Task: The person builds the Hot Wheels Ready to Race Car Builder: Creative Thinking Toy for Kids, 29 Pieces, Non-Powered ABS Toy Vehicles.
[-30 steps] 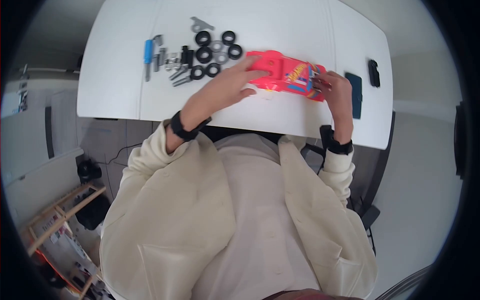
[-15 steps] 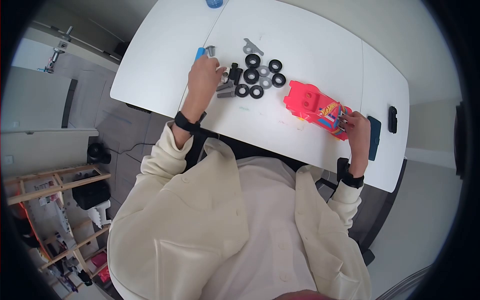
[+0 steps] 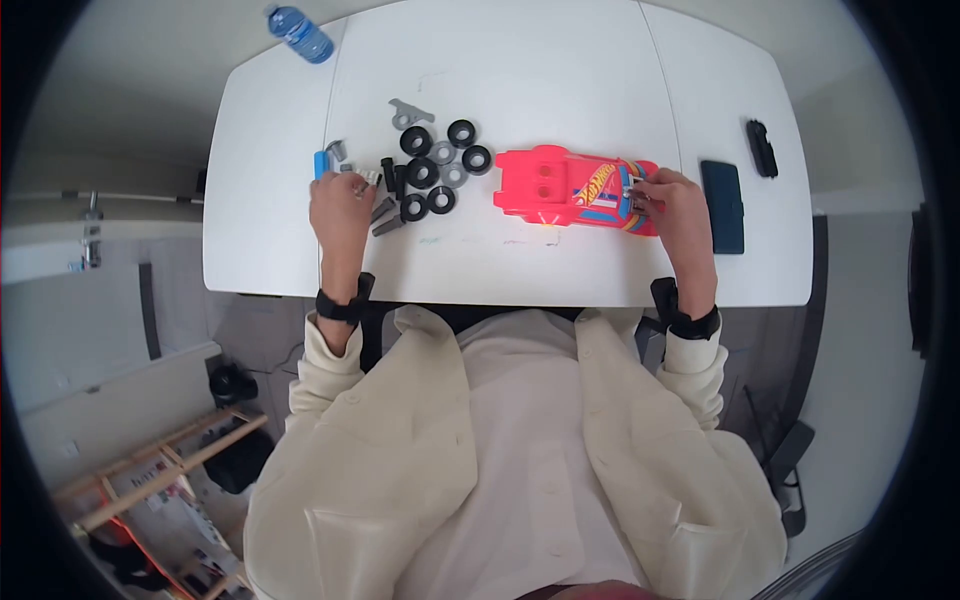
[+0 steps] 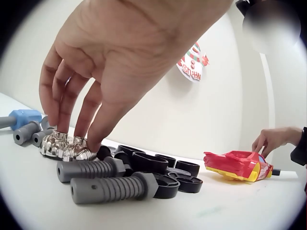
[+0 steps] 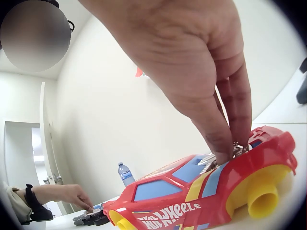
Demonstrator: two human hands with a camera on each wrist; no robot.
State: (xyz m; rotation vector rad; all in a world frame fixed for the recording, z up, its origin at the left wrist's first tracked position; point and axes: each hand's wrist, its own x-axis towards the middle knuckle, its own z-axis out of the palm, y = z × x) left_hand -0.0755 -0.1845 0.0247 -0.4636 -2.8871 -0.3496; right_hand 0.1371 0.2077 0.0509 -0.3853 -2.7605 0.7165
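1. In the open recess on top of the red toy car (image 3: 565, 192), a chrome piece (image 5: 239, 152) is held; the car is placed right of centre on the white surface (image 3: 520, 270).
2. Near the far left corner a bottle (image 3: 300, 34) is seen lying slanted in the head view; its contents cannot be made out.
3. The chrome piece is pinched between the thumb and fingers of the right hand (image 3: 685, 215).
4. By the bent fingers and thumb of the left hand (image 3: 340, 215), the loose chrome parts (image 4: 72, 149) are gripped from above; whether they are lifted cannot be told.
5. One second ago the left hand was laid on the car; now it is set among the loose parts, while the right hand is kept at the car.
6. Counted on the surface are six black tyres (image 3: 422, 173), two grey rings (image 3: 453, 175), two black pegs (image 3: 388, 174), one flat grey tool (image 3: 410, 113), one blue-handled screwdriver (image 4: 25, 116) and at least four grey bolts (image 4: 112, 188).
7. Beside the right hand, one dark teal case (image 3: 722, 207) and one black object (image 3: 762, 148) are seen.
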